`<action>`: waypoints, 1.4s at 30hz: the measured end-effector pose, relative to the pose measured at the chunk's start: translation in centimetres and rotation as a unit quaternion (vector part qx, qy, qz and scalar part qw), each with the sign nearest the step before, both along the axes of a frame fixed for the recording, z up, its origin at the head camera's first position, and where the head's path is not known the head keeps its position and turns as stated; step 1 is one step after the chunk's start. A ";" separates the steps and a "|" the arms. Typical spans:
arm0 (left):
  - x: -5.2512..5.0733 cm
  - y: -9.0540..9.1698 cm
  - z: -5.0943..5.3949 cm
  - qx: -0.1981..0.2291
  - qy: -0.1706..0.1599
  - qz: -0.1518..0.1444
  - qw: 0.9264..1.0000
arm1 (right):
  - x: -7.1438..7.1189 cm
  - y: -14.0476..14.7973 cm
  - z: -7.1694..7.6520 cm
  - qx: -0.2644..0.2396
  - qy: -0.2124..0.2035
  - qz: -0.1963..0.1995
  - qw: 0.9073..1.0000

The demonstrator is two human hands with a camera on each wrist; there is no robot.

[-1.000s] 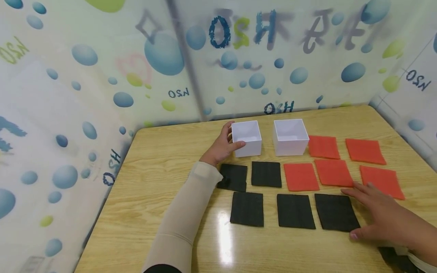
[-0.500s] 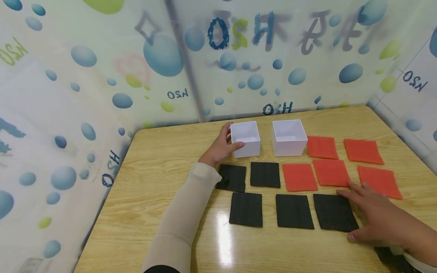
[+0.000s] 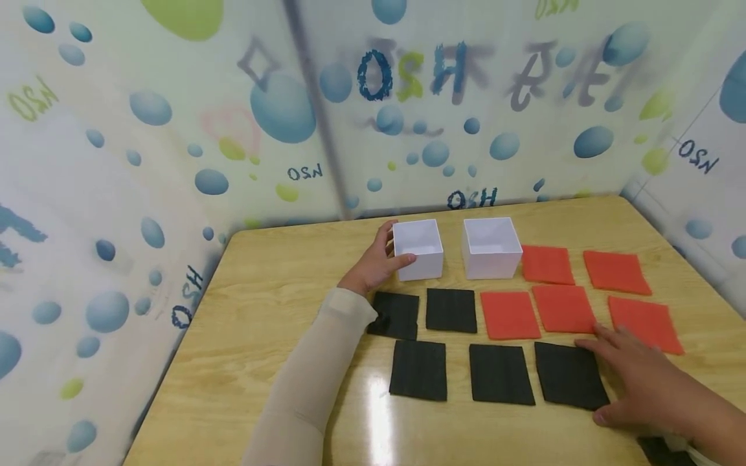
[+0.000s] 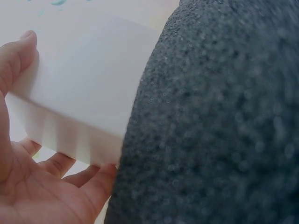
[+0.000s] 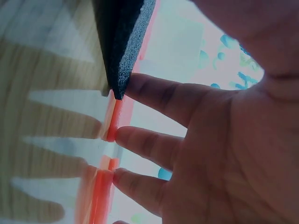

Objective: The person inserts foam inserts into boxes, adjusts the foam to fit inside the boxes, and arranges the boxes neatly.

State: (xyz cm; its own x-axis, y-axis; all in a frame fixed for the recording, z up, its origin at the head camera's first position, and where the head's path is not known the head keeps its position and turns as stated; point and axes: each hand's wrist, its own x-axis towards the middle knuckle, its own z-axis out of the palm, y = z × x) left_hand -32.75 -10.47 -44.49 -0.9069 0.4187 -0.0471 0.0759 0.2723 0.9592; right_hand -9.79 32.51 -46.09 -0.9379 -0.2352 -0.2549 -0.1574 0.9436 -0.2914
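My left hand (image 3: 374, 262) holds the left white box (image 3: 418, 249), an open-topped square one. Its thumb lies along the front and its fingers on the left side. In the left wrist view the fingers (image 4: 96, 184) touch one wall of the box (image 4: 88, 79). My right hand (image 3: 641, 382) spreads at the right edge of a black foam square (image 3: 571, 375). The thumb is by the near corner, and the index finger is near the far edge. In the right wrist view the nearly straight index finger (image 5: 159, 93) touches the black foam (image 5: 127, 56).
A second white box (image 3: 492, 249) stands to the right of the held one. Several red foam squares (image 3: 509, 315) lie at the right, several black ones (image 3: 418, 370) in front. Another black piece (image 3: 664, 451) shows under the right wrist. A patterned wall (image 3: 379, 162) borders the wooden table (image 3: 250, 323).
The head view has tilted slightly, so the whole scene sits lower in the frame. Both hands keep nearly the same place against the box and the foam squares.
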 end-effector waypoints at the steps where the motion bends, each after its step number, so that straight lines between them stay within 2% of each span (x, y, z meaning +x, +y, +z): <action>1: 0.1 0.0 0.0 0.001 0.001 -0.001 1.000 | 0.0 -0.1 0.0 0.000 0.000 0.000 1.000; 9: 0.3 -0.2 0.0 0.004 0.008 -0.003 1.000 | 0.1 -0.4 0.3 -0.012 0.014 -0.006 1.000; 18: 0.1 0.0 -0.1 0.005 0.009 -0.009 1.000 | 0.4 -0.8 0.8 -0.029 0.048 -0.012 0.998; 25: 0.1 0.0 0.0 0.005 0.008 -0.008 1.000 | 0.6 -1.1 1.3 -0.076 0.048 -0.020 0.996; 31: 0.2 0.0 0.1 0.008 0.003 -0.007 1.000 | 0.7 -1.4 1.7 -0.075 0.045 -0.028 0.996; 36: 0.2 0.0 0.2 0.005 0.003 -0.006 1.000 | 0.8 -1.3 1.8 -0.086 0.067 -0.024 0.994; 42: 0.1 0.0 0.0 0.005 0.006 -0.009 1.000 | 1.2 -1.2 1.6 -0.122 0.109 -0.020 0.986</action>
